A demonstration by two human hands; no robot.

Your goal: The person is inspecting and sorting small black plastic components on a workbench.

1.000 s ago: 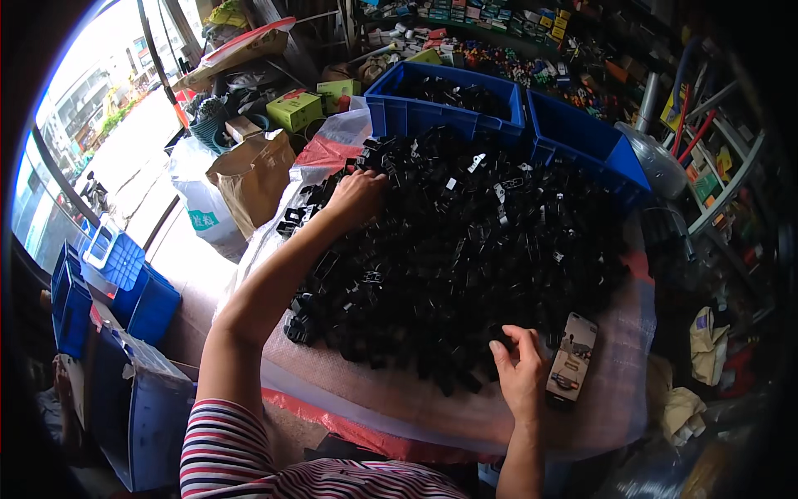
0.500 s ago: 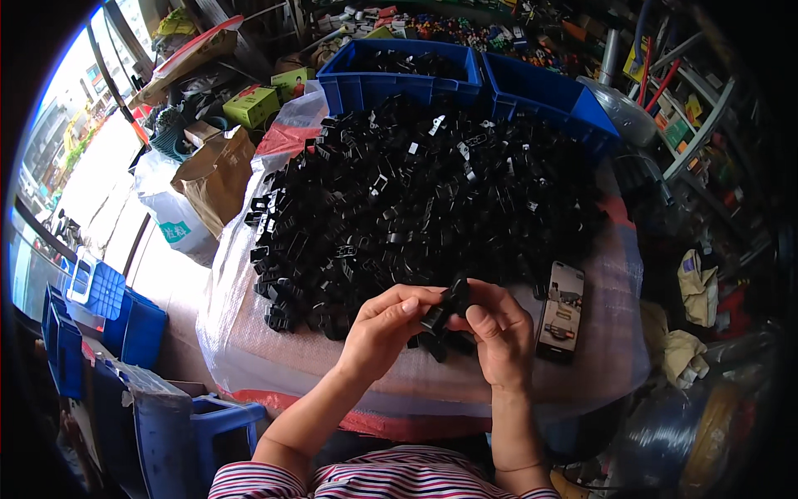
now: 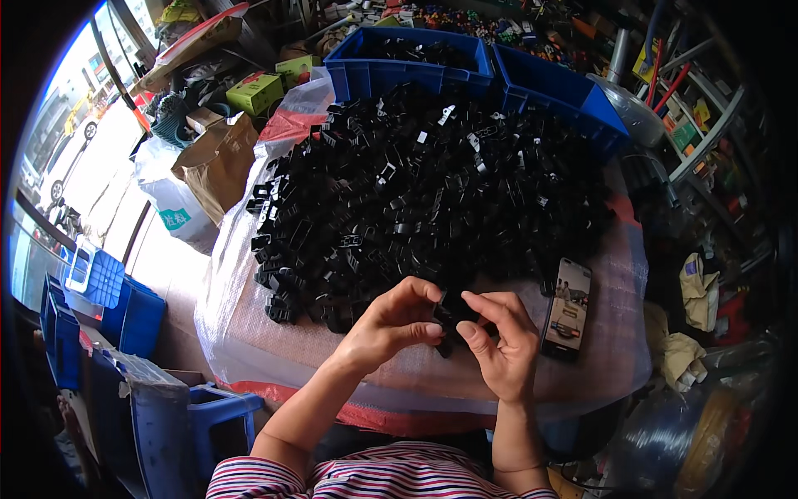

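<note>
At the near edge of a big heap of small black plastic parts (image 3: 416, 191), my left hand (image 3: 391, 324) pinches one black plastic part (image 3: 443, 313) between thumb and fingers. Much of that part blends into the dark pieces behind it, so its outline is hard to make out. Just right of it is my right hand (image 3: 505, 345), thumb and forefinger apart and no part visible between them. A phone (image 3: 568, 309) with a lit screen lies on the covered surface to the right of my right hand.
Behind the heap stand a blue bin (image 3: 407, 79) with black parts and a second blue bin (image 3: 557, 104). The heap rests on pale plastic sheeting (image 3: 274, 358). Left are a brown paper bag (image 3: 218, 162) and a blue stool (image 3: 224, 416); a metal rack (image 3: 706, 137) stands right.
My right hand has let go of the black part, its fingers spreading apart. The part remains in my left hand. The whole view has shifted slightly.
</note>
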